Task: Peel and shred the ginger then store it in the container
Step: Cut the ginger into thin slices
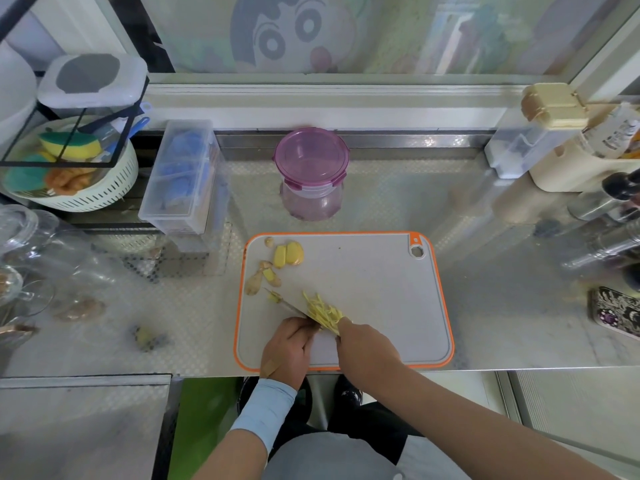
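My left hand [289,346] is on the near part of the orange-rimmed cutting board [381,289], fingers curled round the handle of the knife [287,304]. The handle itself is almost wholly hidden inside the fist. The thin blade runs away to the left, low over the board, and its edge is hard to make out.

My right hand [365,344] is just beside the left, back facing the camera. Its fingertips are buried in the pile of ginger shreds [322,310], so I cannot tell whether they pinch the shreds or only press them.

The shreds lie against the blade's right side, near the board's middle. Peeled ginger pieces [289,253] sit at the far left corner, with unpeeled knobs [258,278] just nearer.

The container [311,174], with its purple lid on, stands on the counter beyond the board, well apart from the shreds. Its contents are not discernible.
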`<state>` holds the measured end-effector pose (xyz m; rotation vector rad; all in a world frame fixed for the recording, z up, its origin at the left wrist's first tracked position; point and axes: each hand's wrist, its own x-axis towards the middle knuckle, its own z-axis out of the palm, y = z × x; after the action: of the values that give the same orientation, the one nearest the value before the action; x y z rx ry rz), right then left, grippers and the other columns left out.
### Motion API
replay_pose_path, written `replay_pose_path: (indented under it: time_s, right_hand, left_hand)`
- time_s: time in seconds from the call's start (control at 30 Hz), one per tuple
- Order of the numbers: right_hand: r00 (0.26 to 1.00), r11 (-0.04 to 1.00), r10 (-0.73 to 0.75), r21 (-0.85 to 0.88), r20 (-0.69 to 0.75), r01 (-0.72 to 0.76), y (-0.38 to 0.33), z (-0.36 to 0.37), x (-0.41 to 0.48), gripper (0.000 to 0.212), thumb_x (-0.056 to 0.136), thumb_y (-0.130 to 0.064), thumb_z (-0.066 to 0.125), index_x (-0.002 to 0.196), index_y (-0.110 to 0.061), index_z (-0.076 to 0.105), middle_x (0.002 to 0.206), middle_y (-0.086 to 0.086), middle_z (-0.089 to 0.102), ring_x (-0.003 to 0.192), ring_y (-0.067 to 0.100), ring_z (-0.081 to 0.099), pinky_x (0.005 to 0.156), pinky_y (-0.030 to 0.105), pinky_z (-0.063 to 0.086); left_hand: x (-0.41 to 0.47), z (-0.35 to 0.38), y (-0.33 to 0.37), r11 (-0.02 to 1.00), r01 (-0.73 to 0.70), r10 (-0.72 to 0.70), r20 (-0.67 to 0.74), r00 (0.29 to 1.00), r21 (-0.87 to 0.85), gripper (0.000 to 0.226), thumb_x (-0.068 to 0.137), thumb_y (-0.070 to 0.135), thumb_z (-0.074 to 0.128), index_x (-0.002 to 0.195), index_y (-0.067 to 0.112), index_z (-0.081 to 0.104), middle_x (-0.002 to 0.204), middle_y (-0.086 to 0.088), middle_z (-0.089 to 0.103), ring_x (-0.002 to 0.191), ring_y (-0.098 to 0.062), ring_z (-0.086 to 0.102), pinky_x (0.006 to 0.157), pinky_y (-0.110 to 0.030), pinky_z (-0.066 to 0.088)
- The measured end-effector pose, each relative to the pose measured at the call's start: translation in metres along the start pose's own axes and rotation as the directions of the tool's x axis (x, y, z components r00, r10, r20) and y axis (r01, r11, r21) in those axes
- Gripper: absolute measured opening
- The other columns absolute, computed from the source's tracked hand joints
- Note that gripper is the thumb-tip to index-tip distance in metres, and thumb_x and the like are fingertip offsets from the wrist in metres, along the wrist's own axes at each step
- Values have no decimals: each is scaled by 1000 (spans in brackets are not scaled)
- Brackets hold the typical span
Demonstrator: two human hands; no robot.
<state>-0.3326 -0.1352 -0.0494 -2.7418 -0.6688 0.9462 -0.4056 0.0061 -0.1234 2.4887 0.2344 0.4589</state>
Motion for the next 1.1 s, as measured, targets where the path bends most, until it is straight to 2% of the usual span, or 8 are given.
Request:
replay_pose_path:
  time_s: [0.17,0.27,0.4,0.53,0.7,0.77,0.87,1.1]
  right_hand:
    - [1000,1000,2,5,-9,-2,15,3,-20,6,100,-15,42,100,-18,37,69,-4,44,55,11,42,44,26,28]
    - [1000,1000,0,-9,-2,0,18,3,-24,11,101,-16,41,95,-20,32,69,-4,43,55,11,41,45,26,28]
    - [1000,999,0,-34,0,0,18,8,-17,5,100,-15,42,101,-17,38,70,-4,44,57,14,45,44,25,28]
    - [1000,999,-3,-47,17,4,12,8,-3,18,97,-12,45,115,-13,44,71,-3,40,67,24,50,52,29,36]
    - [1000,1000,-25,-12,1,25,14,6,-3,10,100,-16,43,109,-16,43,69,-5,39,67,22,50,45,25,27]
    - [999,1000,-31,1,-13,31,18,6,-8,4,102,-21,40,100,-19,37,69,-5,41,64,21,49,47,27,30]
    - [1000,1000,-20,9,-21,20,23,5,-18,13,104,-27,35,93,-20,33,69,-4,44,57,15,45,47,29,32]
    - [1000,1000,-17,-7,15,18,21,6,-15,8,104,-24,37,101,-17,40,72,-3,45,63,18,50,54,30,39]
  left_hand:
    - [-2,3,-2,1000,-9,9,-15,1000,6,25,86,16,52,82,6,75,91,-6,68,91,-14,54,78,-17,43]
    - [-3,4,-3,1000,2,-2,-15,1000,4,25,86,18,52,82,8,75,91,-5,68,91,-13,54,76,-17,43]
    - [-2,2,-2,1000,7,-7,-4,1000,-3,26,87,19,52,84,9,75,93,-3,69,92,-12,55,78,-16,42]
    - [-3,2,-1,1000,15,-15,16,1000,-4,27,87,19,50,86,10,75,95,-3,68,95,-12,54,82,-15,40]
    - [-4,3,0,998,58,-58,29,998,-6,28,87,19,49,88,10,75,97,-2,67,97,-13,53,83,-13,39]
    - [-2,2,-1,999,48,-48,25,999,-7,27,87,19,50,86,10,75,95,-3,67,95,-13,54,80,-14,41]
    - [-3,4,-4,999,37,-36,27,999,-11,24,87,17,52,84,9,75,93,-4,67,92,-14,56,77,-17,45]
    - [-3,4,-6,998,53,-52,45,998,-23,24,86,19,52,85,11,75,93,-2,67,94,-14,55,78,-17,43]
